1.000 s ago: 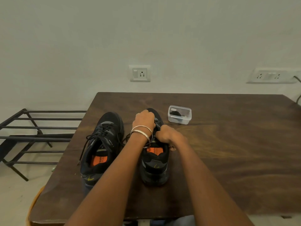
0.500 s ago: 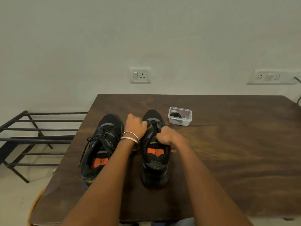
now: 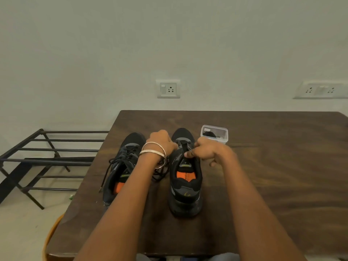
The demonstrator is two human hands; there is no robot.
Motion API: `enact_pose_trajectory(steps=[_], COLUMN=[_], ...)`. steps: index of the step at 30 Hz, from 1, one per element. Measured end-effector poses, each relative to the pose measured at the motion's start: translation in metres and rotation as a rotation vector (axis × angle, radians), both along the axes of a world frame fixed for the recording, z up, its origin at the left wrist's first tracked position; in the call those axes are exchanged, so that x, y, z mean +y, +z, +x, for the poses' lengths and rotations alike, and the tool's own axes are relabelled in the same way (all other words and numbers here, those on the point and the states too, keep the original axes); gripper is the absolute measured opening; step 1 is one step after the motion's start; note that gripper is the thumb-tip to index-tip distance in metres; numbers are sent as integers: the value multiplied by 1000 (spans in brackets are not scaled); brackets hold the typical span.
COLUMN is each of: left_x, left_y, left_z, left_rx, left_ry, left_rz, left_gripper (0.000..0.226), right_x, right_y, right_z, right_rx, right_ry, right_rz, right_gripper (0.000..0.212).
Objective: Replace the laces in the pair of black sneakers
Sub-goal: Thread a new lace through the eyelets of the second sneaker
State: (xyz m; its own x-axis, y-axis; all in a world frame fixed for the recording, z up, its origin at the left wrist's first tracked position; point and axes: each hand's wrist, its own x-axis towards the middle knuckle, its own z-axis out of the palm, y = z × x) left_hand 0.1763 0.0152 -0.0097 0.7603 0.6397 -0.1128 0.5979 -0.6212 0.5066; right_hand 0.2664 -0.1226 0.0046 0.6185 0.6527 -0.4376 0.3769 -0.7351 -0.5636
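Note:
Two black sneakers with orange insoles stand side by side on the dark wooden table (image 3: 273,185), toes pointing away from me. The left sneaker (image 3: 122,166) has its black lace loosened, with ends trailing over its side. My left hand (image 3: 162,143), with bangles on the wrist, curls at the left edge of the right sneaker (image 3: 185,178) near its upper eyelets and pinches its lace. My right hand (image 3: 207,150) pinches the lace at the right edge of the same shoe's throat. A loose black lace (image 3: 160,173) lies between the shoes, under my left wrist.
A small clear plastic container (image 3: 214,133) holding something black sits just beyond my right hand. A black metal rack (image 3: 47,159) stands on the floor left of the table. The wall behind carries a socket (image 3: 168,89) and a socket strip (image 3: 322,90).
My left hand moved from over the right shoe's tongue to its left edge. My right hand shifted slightly forward along the throat. The camera view dropped a little.

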Motion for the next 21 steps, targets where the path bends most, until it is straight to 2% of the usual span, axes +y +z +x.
enact_pose_trajectory(steps=[2,4,7,8,13,21], left_x=[-9,-19,-28,-30,-32,-36], left_y=[2,-5,-18,-21,-24,-15], left_z=[0,2,3,3,2,-7], left_rx=[98,172,169,148,43,12], left_ry=[-147,-204,-131,-96,-49,52], left_rz=[-134,-97,7,3,55,11], left_gripper=[30,34,61,64,38,31], right_x=[5,12,23,25,37,51], right_y=[1,-1,-10,-15,-39,-45], right_z=[6,10,5,3,2,-7], right_rx=[-95,-227,-363,-399,-521,-748], right_ry=[-17,-60,-61,-37,53,44], right_rz=[163,282,332,312,192,92], right_gripper=[25,24,25,25,22,18])
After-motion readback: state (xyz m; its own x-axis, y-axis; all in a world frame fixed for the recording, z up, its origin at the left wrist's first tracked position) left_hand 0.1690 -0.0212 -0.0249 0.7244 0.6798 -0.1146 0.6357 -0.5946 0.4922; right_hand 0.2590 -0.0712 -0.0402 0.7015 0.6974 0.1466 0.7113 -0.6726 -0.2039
